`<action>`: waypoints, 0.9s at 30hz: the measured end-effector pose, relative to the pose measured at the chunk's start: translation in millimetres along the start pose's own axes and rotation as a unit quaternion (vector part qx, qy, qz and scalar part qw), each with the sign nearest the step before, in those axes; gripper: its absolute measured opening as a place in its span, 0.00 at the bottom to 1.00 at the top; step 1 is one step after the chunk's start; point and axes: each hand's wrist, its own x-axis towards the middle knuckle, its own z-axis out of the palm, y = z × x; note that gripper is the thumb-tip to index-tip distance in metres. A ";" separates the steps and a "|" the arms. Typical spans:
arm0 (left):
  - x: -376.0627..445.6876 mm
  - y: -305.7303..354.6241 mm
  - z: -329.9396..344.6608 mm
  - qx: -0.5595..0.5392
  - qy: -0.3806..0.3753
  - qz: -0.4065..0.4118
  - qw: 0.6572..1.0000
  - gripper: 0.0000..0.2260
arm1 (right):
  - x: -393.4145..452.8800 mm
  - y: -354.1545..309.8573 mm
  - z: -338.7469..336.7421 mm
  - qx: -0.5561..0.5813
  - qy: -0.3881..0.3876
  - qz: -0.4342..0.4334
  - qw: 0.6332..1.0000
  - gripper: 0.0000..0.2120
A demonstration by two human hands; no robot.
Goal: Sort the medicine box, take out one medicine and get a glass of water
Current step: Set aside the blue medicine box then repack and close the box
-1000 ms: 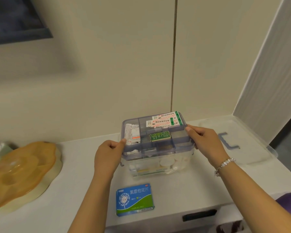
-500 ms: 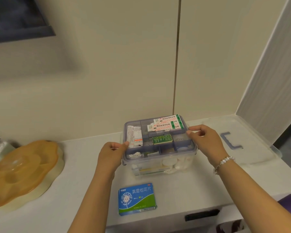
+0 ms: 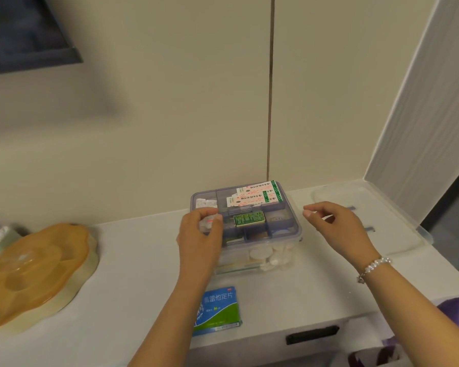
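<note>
The fingers (image 3: 214, 218) of the left hand (image 3: 199, 234) are curled over the left front part of the medicine box (image 3: 289, 250), pinching a small white packet (image 3: 206, 224) with a red mark that sits in the left compartment of the grey divided tray (image 3: 281, 221). The right hand (image 3: 337, 226) hangs in the air just to the right of the box, apart from it, its fingers (image 3: 308, 212) loosely bent and holding nothing; a beaded bracelet (image 3: 372, 267) circles that wrist.

The box is clear plastic and stands on the white bench (image 3: 133, 274) close to the back wall, with the tray seated in its top. In the tray's far compartment lie two white cartons with green ends (image 3: 257, 198), stacked slightly askew; a small dark green carton (image 3: 249, 219) lies in the middle compartment. Through the clear wall below the tray, round white things show in the bottom of the box, too blurred to name.

In front of the box, nearer the person, a blue and green medicine carton (image 3: 219, 311) lies flat on the bench, partly hidden by the left forearm. The clear lid (image 3: 398, 226) of the box lies flat on the bench to the right, against a ribbed white panel, well apart from the box. Far to the left sits an amber lobed dish with lid (image 3: 35, 271). A dark drawer handle (image 3: 312, 335) shows in the bench's front edge
</note>
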 end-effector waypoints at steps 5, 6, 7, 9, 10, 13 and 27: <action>-24.7 29.5 31.9 -0.080 -0.042 0.033 0.995 0.09 | -10.1 39.0 -36.6 -0.087 0.004 0.025 0.996 0.07; -30.4 35.5 40.2 -0.094 -0.062 0.036 0.993 0.09 | -11.9 48.9 -43.7 -0.111 -0.007 0.041 0.993 0.08; -36.4 40.6 49.1 -0.100 -0.084 0.039 0.991 0.08 | -12.9 57.8 -50.5 -0.135 -0.021 0.060 0.989 0.09; -47.6 47.7 67.2 -0.094 -0.115 0.046 0.988 0.06 | -12.6 72.5 -61.5 -0.163 -0.043 0.087 0.982 0.12; -53.3 50.0 76.0 -0.090 -0.126 0.045 0.987 0.06 | -12.2 78.1 -65.1 -0.169 -0.051 0.092 0.980 0.13; -68.9 56.6 102.2 -0.093 -0.157 0.034 0.983 0.06 | -11.3 89.7 -67.6 -0.181 -0.063 0.091 0.977 0.14; -83.3 70.7 150.3 -0.090 -0.200 -0.015 0.976 0.07 | -14.4 83.3 -62.6 -0.127 0.091 0.044 0.987 0.07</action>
